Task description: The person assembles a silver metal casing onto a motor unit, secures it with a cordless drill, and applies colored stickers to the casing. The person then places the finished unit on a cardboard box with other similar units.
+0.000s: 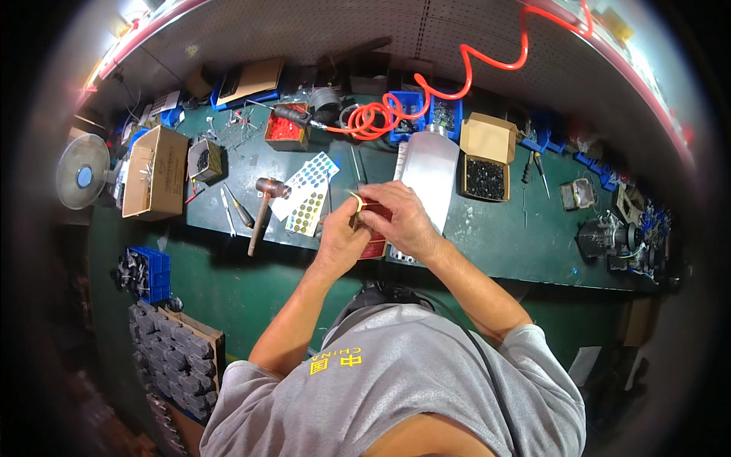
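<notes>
Near the bench's front edge my left hand [339, 242] and my right hand [401, 218] meet, fingers bent and pressed together. Between the fingertips is a small piece with a pale yellow edge [356, 201]; its kind is hidden by the fingers. Just below them lies a red box-like thing [373, 247], mostly covered by my right hand. To the left are two sheets of round stickers, one blue-green [315, 170], one yellow and dark [307, 212]. A mallet [263, 213] rests beside them. Right of my hands stretches a long silvery panel [430, 169].
Farther back are an open box of red parts [288, 137], a coiled red air hose [373, 118] and blue bins [445, 113]. A carton of black parts [486, 180] stands right; a cardboard box [156, 177] and fan [84, 174] stand left. Machine parts [613, 240] occupy the right end.
</notes>
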Demonstrator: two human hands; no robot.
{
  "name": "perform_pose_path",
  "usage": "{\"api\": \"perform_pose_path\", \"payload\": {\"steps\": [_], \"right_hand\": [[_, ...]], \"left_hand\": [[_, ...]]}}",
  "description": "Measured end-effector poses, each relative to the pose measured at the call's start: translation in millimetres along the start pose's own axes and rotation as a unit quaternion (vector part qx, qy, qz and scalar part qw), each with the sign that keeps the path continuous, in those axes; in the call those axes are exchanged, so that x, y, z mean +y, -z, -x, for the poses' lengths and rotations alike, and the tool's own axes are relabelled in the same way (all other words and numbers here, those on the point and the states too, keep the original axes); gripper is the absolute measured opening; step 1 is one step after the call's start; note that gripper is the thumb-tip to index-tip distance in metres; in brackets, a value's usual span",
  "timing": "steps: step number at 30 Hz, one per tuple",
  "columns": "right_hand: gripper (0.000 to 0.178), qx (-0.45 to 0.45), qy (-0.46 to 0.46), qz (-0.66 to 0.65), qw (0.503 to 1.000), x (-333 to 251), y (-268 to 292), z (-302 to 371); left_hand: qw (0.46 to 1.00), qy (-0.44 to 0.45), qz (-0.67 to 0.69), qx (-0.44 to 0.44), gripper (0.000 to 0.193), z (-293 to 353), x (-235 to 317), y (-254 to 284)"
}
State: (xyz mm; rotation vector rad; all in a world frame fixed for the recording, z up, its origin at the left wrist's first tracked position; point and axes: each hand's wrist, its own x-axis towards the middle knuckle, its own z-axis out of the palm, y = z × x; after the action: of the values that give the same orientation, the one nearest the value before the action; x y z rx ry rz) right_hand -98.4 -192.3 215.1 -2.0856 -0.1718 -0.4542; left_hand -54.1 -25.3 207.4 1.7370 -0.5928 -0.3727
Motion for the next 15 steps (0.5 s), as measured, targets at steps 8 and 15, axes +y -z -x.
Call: {"api": "perform_pose_path", "payload": {"steps": [8,15], "right_hand": [[0.030,-0.050,-0.218,-0.295,0.929,5.2,33.9,45.0],[0.026,-0.016,-0.111,-0.095,0.989,6.9,45.2,74.5]], "left_hand": [[0.994,0.040,-0.018,-0.096,0.024,22.1,40.4,-20.1],[0.985,0.055,-0.053,-0.153,0.025,24.7,35.3,-34.2]]}}
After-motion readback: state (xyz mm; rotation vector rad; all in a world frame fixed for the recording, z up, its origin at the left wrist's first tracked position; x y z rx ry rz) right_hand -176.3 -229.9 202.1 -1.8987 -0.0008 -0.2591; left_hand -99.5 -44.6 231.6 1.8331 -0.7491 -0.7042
